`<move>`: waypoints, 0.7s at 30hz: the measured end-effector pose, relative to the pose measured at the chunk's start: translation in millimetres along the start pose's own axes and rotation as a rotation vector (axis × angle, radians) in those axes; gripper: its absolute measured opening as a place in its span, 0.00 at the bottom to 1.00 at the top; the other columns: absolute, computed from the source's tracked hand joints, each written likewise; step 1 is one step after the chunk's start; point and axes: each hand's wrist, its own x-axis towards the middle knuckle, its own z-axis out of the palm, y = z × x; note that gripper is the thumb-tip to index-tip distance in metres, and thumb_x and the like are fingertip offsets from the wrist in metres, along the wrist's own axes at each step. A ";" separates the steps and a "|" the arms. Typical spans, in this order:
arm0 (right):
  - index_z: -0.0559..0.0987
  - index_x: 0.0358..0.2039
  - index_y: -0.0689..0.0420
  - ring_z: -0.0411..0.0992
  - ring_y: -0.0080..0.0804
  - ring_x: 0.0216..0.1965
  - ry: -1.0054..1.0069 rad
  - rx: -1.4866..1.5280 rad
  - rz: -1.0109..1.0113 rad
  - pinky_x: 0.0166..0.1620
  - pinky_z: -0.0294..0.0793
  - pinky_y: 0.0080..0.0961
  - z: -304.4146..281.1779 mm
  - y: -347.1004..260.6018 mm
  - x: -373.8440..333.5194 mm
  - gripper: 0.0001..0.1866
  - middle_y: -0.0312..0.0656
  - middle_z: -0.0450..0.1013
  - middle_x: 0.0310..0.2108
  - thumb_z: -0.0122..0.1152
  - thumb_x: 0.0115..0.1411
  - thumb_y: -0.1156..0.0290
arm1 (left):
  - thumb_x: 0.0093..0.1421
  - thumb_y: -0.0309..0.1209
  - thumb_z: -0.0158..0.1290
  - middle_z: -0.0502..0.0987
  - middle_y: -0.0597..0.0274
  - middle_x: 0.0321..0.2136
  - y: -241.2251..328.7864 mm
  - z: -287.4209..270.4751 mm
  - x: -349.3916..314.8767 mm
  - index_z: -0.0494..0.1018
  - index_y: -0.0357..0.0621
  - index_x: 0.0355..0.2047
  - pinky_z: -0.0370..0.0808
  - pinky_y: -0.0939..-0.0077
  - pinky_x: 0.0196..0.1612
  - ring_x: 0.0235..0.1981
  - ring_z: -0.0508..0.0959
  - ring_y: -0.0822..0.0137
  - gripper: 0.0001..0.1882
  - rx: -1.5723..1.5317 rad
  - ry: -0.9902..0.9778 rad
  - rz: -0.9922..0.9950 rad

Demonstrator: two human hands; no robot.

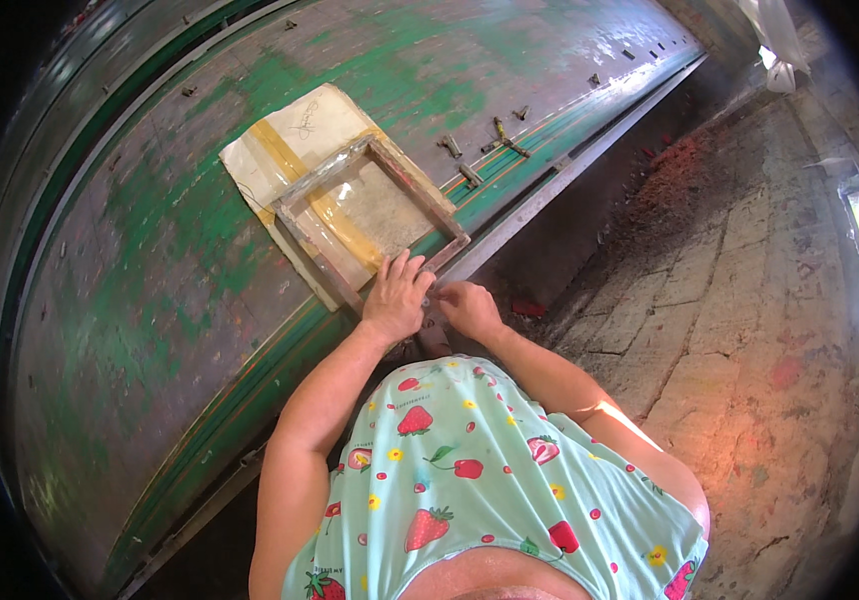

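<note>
At the left, the desk (150, 210), its green paint worn through to grey, extends well past your reach. On it lies a pale board (250, 157), crossed by yellow tape (285, 155). The rectangular frame (415, 187) lies over the board near the desk's edge, with board and tape visible through its middle. Your left hand (399, 297) rests at the frame's near side, fingers extended forward; whether that grip is closed on anything cannot be told. Your right hand (470, 308) is just beside it, fingers curled in; what this grip holds, if anything, is hidden. Beyond the frame, small metal fittings (470, 175) lie loose near the desk's right edge. At the right, a reddish heap (680, 185) sits on the paved floor (730, 290).
</note>
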 end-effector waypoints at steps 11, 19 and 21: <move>0.94 0.46 0.52 0.88 0.55 0.48 0.113 0.062 0.099 0.52 0.87 0.49 21.9 2.0 -5.8 0.12 0.53 0.89 0.46 0.72 0.67 0.63 | 0.66 0.35 0.68 0.73 0.54 0.70 2.5 2.2 8.8 0.76 0.51 0.58 0.56 0.34 0.83 0.79 0.65 0.43 0.22 0.092 -0.111 -0.038; 0.92 0.44 0.64 0.87 0.36 0.30 -0.164 0.508 0.212 0.38 0.84 0.39 10.4 8.9 8.4 0.14 0.50 0.87 0.30 0.73 0.70 0.65 | 0.63 0.33 0.72 0.73 0.54 0.70 6.4 -8.8 13.0 0.78 0.54 0.57 0.56 0.35 0.84 0.80 0.63 0.43 0.24 0.021 -0.158 -0.080; 0.92 0.44 0.65 0.85 0.34 0.29 -0.233 0.619 0.343 0.38 0.84 0.39 5.8 7.9 10.8 0.13 0.47 0.87 0.30 0.74 0.71 0.66 | 0.62 0.32 0.72 0.73 0.54 0.70 6.2 -9.1 13.4 0.78 0.54 0.58 0.56 0.35 0.84 0.80 0.63 0.43 0.24 0.020 -0.155 -0.079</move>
